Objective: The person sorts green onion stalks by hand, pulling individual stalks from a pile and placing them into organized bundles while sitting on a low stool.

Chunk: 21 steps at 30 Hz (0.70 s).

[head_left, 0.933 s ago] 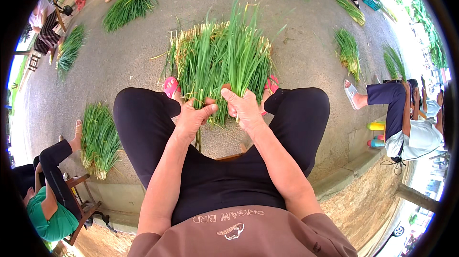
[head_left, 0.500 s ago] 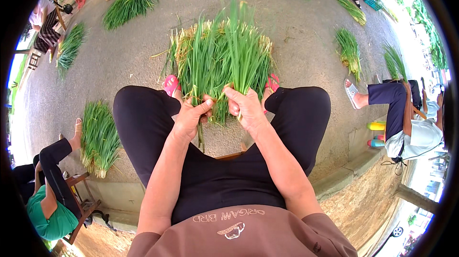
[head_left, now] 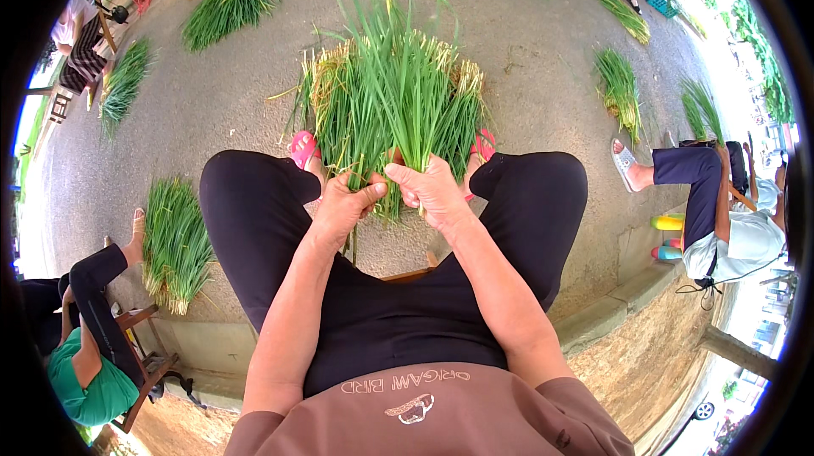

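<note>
My right hand (head_left: 431, 190) is closed round the lower ends of a bunch of chives (head_left: 415, 127), whose long green leaves fan upward and away from me. Close beside it, my left hand (head_left: 343, 201) grips a few chive stalks, with thin ends hanging below the fingers. The thumbs point toward each other, almost touching. Beyond both hands, a large heap of chives (head_left: 326, 100) lies on the ground between my feet, pale yellowish ends at its far side. Leaves from the right-hand bunch overlap the heap and hide part of it.
My knees, in dark trousers (head_left: 254, 227), flank the heap. Other chive piles lie on the pavement at left (head_left: 176, 244), upper left (head_left: 229, 11) and right (head_left: 619, 91). Seated people work around me, one in a green shirt (head_left: 93, 380) at lower left. A concrete kerb (head_left: 602, 316) runs behind me.
The bunch's leaf tips have swung to the left and spread over the heap. My two hands have drawn slightly closer together, and each keeps its hold.
</note>
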{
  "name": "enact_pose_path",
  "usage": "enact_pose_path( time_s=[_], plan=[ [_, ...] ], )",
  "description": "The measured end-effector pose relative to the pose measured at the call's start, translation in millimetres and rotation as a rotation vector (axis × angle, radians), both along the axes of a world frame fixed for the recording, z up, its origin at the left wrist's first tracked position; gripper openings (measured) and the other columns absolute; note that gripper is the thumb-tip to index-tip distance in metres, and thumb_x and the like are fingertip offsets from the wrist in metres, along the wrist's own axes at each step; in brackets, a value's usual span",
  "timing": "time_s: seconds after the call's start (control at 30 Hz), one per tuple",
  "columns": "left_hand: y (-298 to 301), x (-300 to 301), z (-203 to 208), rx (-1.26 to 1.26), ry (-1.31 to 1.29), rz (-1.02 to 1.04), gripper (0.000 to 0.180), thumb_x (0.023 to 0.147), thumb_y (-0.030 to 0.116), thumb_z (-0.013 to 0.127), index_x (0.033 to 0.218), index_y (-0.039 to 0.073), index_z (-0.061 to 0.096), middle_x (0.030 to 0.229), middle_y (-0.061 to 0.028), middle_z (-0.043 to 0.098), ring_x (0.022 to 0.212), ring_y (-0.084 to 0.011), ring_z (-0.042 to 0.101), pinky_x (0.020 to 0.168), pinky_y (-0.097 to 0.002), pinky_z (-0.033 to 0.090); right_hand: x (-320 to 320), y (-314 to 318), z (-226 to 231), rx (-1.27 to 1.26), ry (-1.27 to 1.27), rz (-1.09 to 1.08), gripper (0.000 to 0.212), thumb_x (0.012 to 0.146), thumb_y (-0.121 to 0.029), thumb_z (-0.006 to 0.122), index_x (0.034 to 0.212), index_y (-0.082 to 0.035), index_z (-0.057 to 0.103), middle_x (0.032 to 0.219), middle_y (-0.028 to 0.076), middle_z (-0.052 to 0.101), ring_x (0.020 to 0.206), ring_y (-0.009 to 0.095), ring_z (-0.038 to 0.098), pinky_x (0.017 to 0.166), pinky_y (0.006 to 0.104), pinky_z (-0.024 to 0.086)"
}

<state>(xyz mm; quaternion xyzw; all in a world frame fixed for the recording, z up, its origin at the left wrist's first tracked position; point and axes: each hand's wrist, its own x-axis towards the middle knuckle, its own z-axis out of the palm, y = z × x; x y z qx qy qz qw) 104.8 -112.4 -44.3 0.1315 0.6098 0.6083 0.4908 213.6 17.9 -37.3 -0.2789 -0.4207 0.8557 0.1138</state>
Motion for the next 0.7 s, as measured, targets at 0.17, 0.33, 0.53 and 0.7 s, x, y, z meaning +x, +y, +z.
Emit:
enact_pose_path(
  time_s=[0.17,0.33,0.53,0.7],
  plan=[
    [-1,-1,-2,0.007,0.008,-0.017,0.010,0.083,0.012,0.069,0.090,0.008,0.062,0.066,0.0044,0.055,0.053,-0.0041,0.045,0.047,-0.0196,0.034,0,-1,0,-0.077,0.035,-0.013,0.019,0.084,-0.014,0.068,0.095,-0.004,0.056,0.068,-0.003,0.053,0.047,0.003,0.042,0.040,0.0188,0.031],
    [-1,-3,-2,0.074,-0.069,0.050,0.009,0.087,0.014,0.065,0.090,0.009,0.059,0.068,0.0034,0.052,0.057,-0.0058,0.045,0.050,-0.0199,0.035,-1,4,1,-0.150,0.080,-0.138,0.013,0.086,-0.011,0.065,0.092,-0.006,0.056,0.080,0.003,0.059,0.052,0.005,0.046,0.040,0.0181,0.033],
    [-7,-12,-16,0.257,-0.265,0.220,0.005,0.091,0.015,0.059,0.092,0.012,0.055,0.081,0.0007,0.054,0.065,-0.0083,0.046,0.051,-0.0205,0.036,2,19,-6,-0.227,0.184,-0.344,0.010,0.087,-0.008,0.062,0.093,-0.008,0.053,0.090,0.009,0.062,0.055,0.010,0.047,0.042,0.0215,0.036],
    [-9,-15,-11,0.332,-0.352,0.370,0.004,0.092,0.015,0.058,0.093,0.013,0.055,0.084,0.0008,0.054,0.067,-0.0089,0.046,0.054,-0.0208,0.037,8,33,-8,-0.225,0.213,-0.493,0.009,0.088,-0.008,0.061,0.093,-0.007,0.054,0.091,0.008,0.062,0.054,0.009,0.048,0.040,0.0215,0.037]
  ],
)
